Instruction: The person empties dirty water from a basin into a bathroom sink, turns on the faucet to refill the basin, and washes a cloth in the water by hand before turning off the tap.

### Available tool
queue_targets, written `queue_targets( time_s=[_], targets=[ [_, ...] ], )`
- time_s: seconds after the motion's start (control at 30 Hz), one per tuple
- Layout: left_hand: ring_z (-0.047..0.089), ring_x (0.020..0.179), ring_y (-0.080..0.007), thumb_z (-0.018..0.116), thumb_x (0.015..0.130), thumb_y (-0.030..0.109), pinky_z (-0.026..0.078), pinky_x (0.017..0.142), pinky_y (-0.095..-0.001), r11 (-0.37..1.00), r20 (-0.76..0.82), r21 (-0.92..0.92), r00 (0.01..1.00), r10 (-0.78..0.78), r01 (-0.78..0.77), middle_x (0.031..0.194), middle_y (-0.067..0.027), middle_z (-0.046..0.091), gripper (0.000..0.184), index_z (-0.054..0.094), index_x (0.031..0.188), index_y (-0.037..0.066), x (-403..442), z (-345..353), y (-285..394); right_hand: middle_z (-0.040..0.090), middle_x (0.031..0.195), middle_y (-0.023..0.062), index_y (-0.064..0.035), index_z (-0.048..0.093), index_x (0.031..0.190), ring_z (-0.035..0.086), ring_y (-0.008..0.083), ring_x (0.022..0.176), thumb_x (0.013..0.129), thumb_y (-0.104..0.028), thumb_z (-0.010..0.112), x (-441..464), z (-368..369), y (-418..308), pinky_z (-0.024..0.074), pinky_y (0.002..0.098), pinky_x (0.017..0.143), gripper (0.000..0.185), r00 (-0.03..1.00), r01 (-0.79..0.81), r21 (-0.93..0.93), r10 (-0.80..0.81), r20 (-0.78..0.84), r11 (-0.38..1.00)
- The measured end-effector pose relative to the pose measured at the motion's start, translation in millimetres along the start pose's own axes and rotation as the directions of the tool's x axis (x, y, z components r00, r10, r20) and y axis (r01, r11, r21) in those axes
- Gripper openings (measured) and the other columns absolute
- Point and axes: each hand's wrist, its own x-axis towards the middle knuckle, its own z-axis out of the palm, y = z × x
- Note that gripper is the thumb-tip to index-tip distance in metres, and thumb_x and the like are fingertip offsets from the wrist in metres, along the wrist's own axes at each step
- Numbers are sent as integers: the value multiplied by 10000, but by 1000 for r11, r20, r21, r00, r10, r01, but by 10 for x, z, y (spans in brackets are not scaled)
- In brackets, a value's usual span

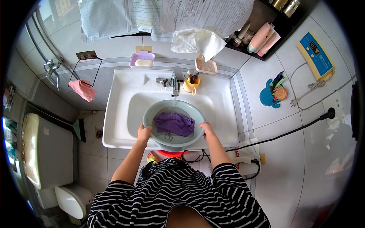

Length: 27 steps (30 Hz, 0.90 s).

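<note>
A pale grey-green basin (174, 141) rests over the front of the white sink (121, 133), partly inside its bowl. Purple cloth (175, 123) lies bunched in the basin. My left hand (144, 133) grips the basin's left rim, and my right hand (207, 129) grips the right rim, fingers wrapped around it. Just beyond the basin's back rim stands the metal faucet (175, 85), with a thin stream of water seeming to fall from it into the basin.
A yellow cup (191, 86) with toothbrushes stands behind the sink bowl. A purple soap dish (142, 60) and a pink cloth (83, 90) hang at the left. Black cable (283, 135) runs along the right wall. The toilet (72, 201) is at lower left.
</note>
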Motion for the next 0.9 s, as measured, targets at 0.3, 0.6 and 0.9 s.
queue_targets(
  time_s=[0.3, 0.6, 0.9],
  targets=[
    [451, 516, -142, 497, 635, 84, 350, 420, -259, 1000, -4, 15, 1000, 8, -8, 684, -66, 500, 365, 519, 992, 15, 24, -6, -28, 563, 849, 70, -56, 586, 986, 530, 206, 800, 577, -15, 559, 24, -4, 8, 409, 324, 686, 412, 1000, -5, -8, 5, 7, 1000],
    [453, 531, -140, 495, 635, 82, 355, 433, -259, 1000, -16, 21, 1000, -2, 2, 693, -67, 503, 381, 519, 1009, 15, 46, -10, -60, 560, 868, 76, -59, 580, 1026, 520, 215, 819, 585, -22, 561, 8, 8, 0, 399, 329, 708, 443, 999, -22, -10, 22, -24, 1000],
    [487, 593, -150, 517, 636, 105, 398, 510, -281, 1000, -12, 20, 1000, -19, 20, 692, -69, 532, 309, 535, 923, -6, -48, -10, 56, 566, 888, 77, -60, 582, 1043, 527, 210, 833, 593, -21, 556, -23, 19, -5, 405, 321, 721, 452, 1000, -12, 12, 12, -14, 1000]
  ],
)
